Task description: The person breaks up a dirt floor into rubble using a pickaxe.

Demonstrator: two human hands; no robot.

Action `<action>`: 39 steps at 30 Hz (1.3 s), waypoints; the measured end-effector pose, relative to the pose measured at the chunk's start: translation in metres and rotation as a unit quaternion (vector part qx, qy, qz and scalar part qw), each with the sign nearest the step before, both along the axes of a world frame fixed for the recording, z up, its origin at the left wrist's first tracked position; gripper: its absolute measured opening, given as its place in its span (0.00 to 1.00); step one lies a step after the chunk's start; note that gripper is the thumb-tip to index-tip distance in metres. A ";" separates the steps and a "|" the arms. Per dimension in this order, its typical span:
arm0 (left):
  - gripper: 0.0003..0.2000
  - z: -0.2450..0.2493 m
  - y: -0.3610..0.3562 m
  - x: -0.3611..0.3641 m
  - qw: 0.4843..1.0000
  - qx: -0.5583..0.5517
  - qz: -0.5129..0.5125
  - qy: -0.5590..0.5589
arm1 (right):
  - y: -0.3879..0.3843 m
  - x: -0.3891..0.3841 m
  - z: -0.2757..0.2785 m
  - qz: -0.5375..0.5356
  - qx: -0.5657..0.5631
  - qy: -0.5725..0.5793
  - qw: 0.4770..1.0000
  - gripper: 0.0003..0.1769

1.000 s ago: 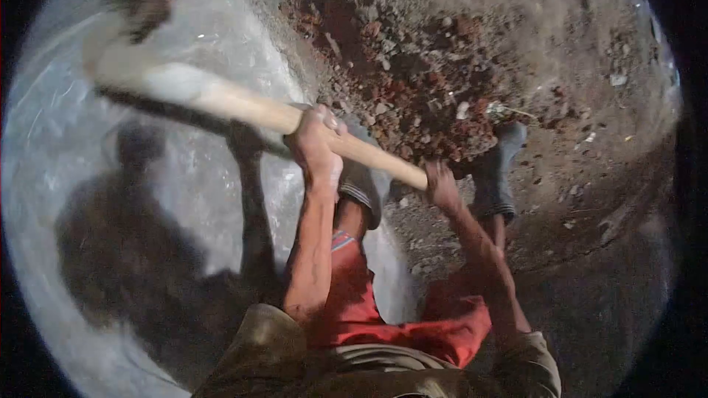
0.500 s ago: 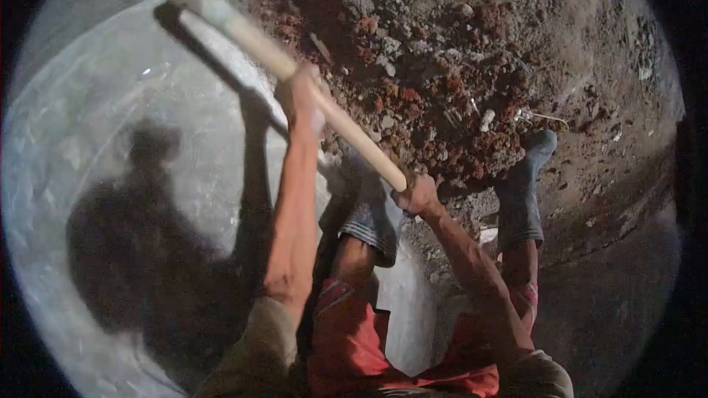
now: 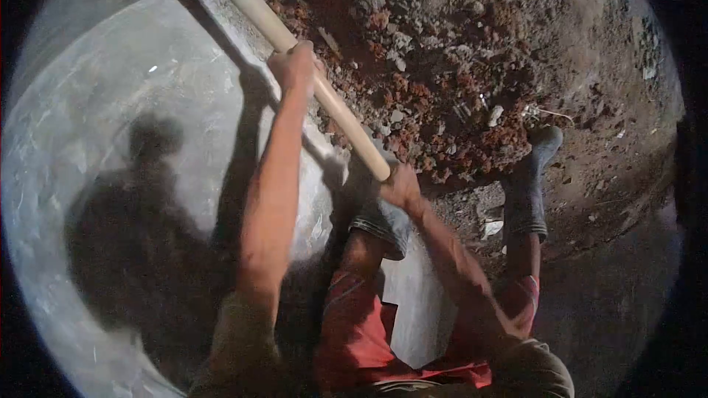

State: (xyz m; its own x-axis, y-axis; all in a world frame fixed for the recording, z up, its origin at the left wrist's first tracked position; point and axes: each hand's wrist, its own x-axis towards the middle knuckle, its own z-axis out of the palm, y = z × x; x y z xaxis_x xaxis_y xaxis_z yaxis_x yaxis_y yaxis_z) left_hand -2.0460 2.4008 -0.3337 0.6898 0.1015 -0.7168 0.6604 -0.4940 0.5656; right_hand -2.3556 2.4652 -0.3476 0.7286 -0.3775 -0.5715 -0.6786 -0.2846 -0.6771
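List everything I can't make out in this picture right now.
- Far end of the handle: head view, cut off by the top edge, so whatever it carries is unseen.
- Near end of the handle: head view, covered by the right hand.
- Toe of the left boot: head view, behind the handle and right hand, in shadow.
- White scrap between the boots: head view, too small to identify.

Dim light from the right — dark shadow across the pale surface — and black, fisheye-curved edges.
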 end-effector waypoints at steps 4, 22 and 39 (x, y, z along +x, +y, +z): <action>0.07 0.045 -0.003 0.019 0.995 0.055 -0.024 0.084 | -0.033 0.040 0.119 0.066 0.168 0.158 0.971 0.20; 0.10 0.072 0.021 -0.124 0.991 0.045 0.003 0.130 | -0.058 -0.072 0.198 -0.061 0.143 0.141 0.978 0.21; 0.05 0.018 0.012 -0.047 0.997 -0.029 -0.008 0.071 | -0.014 -0.045 0.071 0.036 -0.018 0.021 0.999 0.22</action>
State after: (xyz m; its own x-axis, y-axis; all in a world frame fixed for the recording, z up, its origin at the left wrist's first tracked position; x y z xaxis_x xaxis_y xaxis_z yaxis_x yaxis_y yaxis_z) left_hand -2.0928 2.4128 -0.3160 0.5829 0.0473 -0.8112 0.7281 -0.4736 0.4956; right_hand -2.4010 2.4515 -0.2767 0.7304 -0.3456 -0.5892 -0.6830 -0.3584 -0.6364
